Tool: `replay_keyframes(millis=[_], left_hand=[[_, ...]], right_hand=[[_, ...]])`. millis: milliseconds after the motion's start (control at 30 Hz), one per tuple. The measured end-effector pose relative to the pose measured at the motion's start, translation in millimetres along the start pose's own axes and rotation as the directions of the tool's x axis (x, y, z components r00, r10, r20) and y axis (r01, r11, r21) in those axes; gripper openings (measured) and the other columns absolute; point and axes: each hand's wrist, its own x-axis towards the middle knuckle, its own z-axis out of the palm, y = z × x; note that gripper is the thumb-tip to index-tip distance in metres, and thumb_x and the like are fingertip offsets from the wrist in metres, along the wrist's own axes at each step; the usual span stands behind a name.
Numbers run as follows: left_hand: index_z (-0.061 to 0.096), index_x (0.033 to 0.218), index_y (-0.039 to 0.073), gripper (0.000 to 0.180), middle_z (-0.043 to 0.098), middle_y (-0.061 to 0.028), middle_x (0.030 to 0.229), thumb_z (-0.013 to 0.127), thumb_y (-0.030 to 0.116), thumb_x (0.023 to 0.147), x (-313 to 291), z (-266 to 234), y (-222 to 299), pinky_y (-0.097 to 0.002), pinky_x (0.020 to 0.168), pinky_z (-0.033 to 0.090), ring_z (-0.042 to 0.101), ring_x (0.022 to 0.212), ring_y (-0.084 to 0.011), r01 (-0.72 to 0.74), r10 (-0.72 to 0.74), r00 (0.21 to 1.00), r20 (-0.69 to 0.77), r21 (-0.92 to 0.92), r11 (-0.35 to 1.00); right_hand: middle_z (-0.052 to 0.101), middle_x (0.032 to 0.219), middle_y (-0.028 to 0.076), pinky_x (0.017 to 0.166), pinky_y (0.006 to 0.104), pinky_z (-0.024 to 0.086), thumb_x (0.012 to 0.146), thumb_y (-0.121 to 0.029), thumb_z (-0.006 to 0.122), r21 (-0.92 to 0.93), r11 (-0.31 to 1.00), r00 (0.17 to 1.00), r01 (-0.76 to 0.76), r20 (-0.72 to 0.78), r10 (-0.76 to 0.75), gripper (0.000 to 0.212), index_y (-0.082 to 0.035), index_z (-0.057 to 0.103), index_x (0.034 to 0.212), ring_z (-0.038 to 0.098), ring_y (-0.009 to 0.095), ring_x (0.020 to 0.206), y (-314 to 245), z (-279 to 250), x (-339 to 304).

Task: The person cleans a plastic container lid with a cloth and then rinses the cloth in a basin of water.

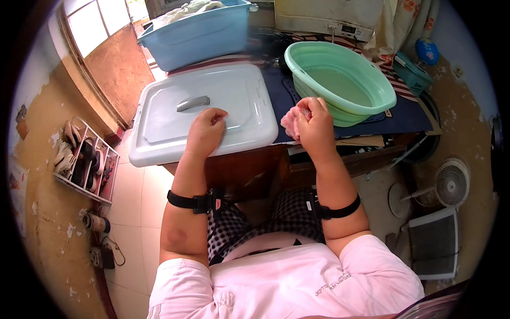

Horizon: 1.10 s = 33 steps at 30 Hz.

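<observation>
Right hand (317, 126): fingers curled tight round a pink cloth (293, 120), which bunches out on the thumb side. Hand and cloth sit just beside the near rim of the green basin (340, 80), over the dark blue mat (404, 119).

Left hand (206, 130): holds nothing. Fingers loosely bent, tips resting on the white lid (159, 143), near its front edge. Whether the palm also touches the lid is hard to tell from this angle. The grey handle (193, 102) lies just beyond the fingers, not touched.

Hands are apart, the lid's right edge between them. Black straps on both forearms.

Lid covers a white box that overhangs the wooden table (249, 165) at left. Basin stands on the mat, right of the lid; it looks to hold a little water. Behind the lid, a blue tub (196, 34) with pale laundry in it.

Floor, left: shoe rack (85, 162) against the wall. Floor, right: small white fan (451, 183) and a grey panel beside it.
</observation>
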Motion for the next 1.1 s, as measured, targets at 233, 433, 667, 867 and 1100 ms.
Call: replay_keyframes(millis=[233, 433, 667, 867, 1100], left_hand=[[0.074, 0.112, 0.001, 0.027, 0.07, -0.0155, 0.106, 0.061, 0.01, 0.089, -2.1, 0.1, 0.8, -0.0352, 0.091, 0.053, 0.068, 0.096, -0.0267, 0.03, -0.03, 1.0, 0.002, 0.009, 1.0], [0.071, 0.113, -0.003, 0.024, 0.067, -0.0037, 0.092, 0.061, 0.004, 0.093, -4.5, 0.5, 0.9, -0.0256, 0.079, 0.05, 0.061, 0.085, -0.0115, -0.052, 0.052, 0.998, -0.026, -0.01, 0.999], [0.072, 0.112, -0.003, 0.025, 0.069, -0.0081, 0.097, 0.064, 0.004, 0.09, -5.6, -3.5, 7.8, -0.0281, 0.086, 0.051, 0.064, 0.09, -0.0153, -0.076, 0.078, 0.996, -0.039, 0.053, 0.996], [0.074, 0.109, 0.001, 0.026, 0.07, -0.0165, 0.107, 0.063, 0.01, 0.087, -6.5, -1.7, 9.1, -0.0367, 0.091, 0.054, 0.069, 0.098, -0.031, -0.022, 0.024, 0.999, -0.033, 0.037, 0.999], [0.074, 0.108, 0.002, 0.026, 0.07, -0.0163, 0.106, 0.062, 0.009, 0.087, -5.1, -2.8, 7.2, -0.0368, 0.091, 0.054, 0.069, 0.098, -0.0312, -0.03, 0.03, 0.999, -0.043, 0.008, 1.0]], right_hand=[[0.073, 0.096, 0.012, 0.102, 0.046, 0.046, 0.083, -0.001, 0.072, 0.19, 0.927, 0.93, 0.325, 0.114, -0.349, 0.007, -0.002, 0.068, 0.088, 0.066, 0.035, 0.1, 10.5, 44.0, -15.1], [0.076, 0.099, 0.01, 0.102, 0.0443, 0.048, 0.081, 0.001, 0.07, 0.175, 0.938, 0.912, 0.3, 0.236, -0.336, 0.004, -0.001, 0.074, 0.08, 0.068, 0.031, 0.101, 10.3, 40.0, -10.5], [0.073, 0.099, 0.011, 0.082, 0.0325, 0.053, 0.083, 0.006, 0.07, 0.338, 0.937, 0.861, 0.087, 0.448, -0.242, 0.002, 0.004, 0.07, 0.083, 0.069, 0.022, 0.093, 14.7, 49.9, 13.5], [0.068, 0.101, 0.011, 0.06, 0.0276, 0.052, 0.083, 0.006, 0.073, 0.348, 0.882, 0.756, -0.318, 0.654, 0.015, 0.006, 0.004, 0.067, 0.082, 0.064, 0.014, 0.065, 2.3, 39.5, 17.2], [0.062, 0.107, 0.013, 0.06, 0.0314, 0.055, 0.087, 0.001, 0.071, 0.006, 0.98, 0.86, 0.2, 0.478, -0.179, 0.005, 0.004, 0.07, 0.083, 0.066, 0.018, 0.067, 7.2, 65.9, 17.4]])
